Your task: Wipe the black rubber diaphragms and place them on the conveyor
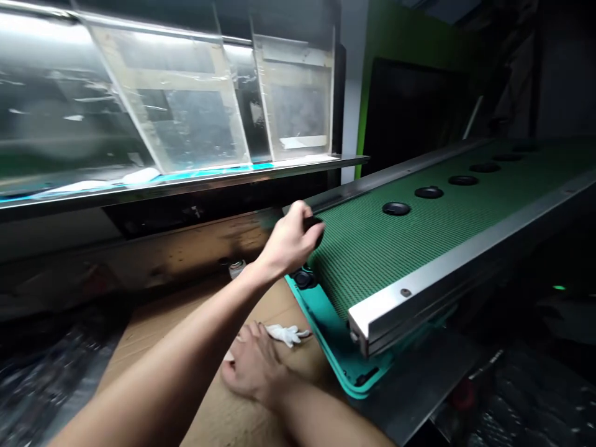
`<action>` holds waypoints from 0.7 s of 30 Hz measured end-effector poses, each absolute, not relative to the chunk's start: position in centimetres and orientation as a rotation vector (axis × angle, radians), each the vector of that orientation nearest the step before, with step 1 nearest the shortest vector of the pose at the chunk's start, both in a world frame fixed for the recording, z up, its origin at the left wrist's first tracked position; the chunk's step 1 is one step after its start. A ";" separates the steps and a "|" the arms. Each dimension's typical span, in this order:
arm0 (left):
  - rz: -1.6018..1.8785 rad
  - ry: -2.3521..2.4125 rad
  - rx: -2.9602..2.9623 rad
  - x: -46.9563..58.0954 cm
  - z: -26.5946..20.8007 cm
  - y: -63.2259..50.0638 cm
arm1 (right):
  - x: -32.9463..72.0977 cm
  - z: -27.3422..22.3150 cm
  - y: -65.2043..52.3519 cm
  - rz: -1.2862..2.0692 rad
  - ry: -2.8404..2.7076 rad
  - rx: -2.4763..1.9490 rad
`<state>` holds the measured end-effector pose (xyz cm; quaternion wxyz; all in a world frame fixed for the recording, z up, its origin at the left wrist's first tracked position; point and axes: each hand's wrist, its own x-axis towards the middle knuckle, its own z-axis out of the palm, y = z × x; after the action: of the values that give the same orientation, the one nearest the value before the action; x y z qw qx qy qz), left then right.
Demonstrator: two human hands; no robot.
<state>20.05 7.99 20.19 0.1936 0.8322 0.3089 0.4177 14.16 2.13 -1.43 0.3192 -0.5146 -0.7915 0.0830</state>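
My left hand reaches over the near end of the green conveyor belt. Its fingers and thumb pinch a black round part, mostly covered by the hand. Lower down, my right hand lies palm down on the brown cardboard, fingers spread over it. A white glove sticks out beside those fingers, and a bit of white shows by the thumb; whether both belong to one glove I cannot tell. Farther up the belt, several black round parts lie in a row.
Under the belt's end sits a teal tray with another black round part at its corner. A metal rail edges the belt. A small bottle stands behind my left forearm. Clear panels hang above a lit shelf.
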 end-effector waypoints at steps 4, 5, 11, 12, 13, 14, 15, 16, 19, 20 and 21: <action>1.146 0.987 1.453 5.7 12.1 4.1 | 14.6 -0.9 2.0 0.227 -2.025 -1.352; 1.187 1.028 1.246 2.9 9.7 3.5 | 14.5 -0.7 2.0 0.240 -1.970 -1.350; 1.355 0.782 0.601 -3.6 0.9 2.1 | 11.1 0.5 1.1 0.257 -1.718 -1.227; 1.324 0.678 0.540 -3.6 0.6 2.1 | 10.2 0.5 1.0 0.272 -1.784 -1.187; 1.289 0.593 0.482 -3.6 0.5 2.2 | 9.3 0.5 0.9 0.277 -1.853 -1.158; 1.259 0.536 0.430 -3.6 0.4 2.2 | 8.5 0.5 1.0 0.265 -1.908 -1.148; 1.239 0.506 0.387 -3.8 0.4 2.3 | 7.8 0.4 1.0 0.240 -1.935 -1.164; 1.232 0.493 0.354 -3.9 0.3 2.3 | 7.2 0.2 1.1 0.210 -1.940 -1.197; 1.197 0.471 0.296 -4.6 -0.1 2.3 | 6.1 0.0 1.0 0.174 -1.961 -1.285; 1.186 0.459 0.278 -4.7 -0.2 2.2 | 5.8 0.1 0.8 0.178 -1.989 -1.285; 1.183 0.450 0.261 -4.8 -0.3 2.1 | 5.7 0.1 0.6 0.176 -2.007 -1.284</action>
<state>-4.82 2.15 -0.29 0.7983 0.1217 0.2095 0.5514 5.69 0.59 0.11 0.3676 -0.4999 -0.7812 0.0683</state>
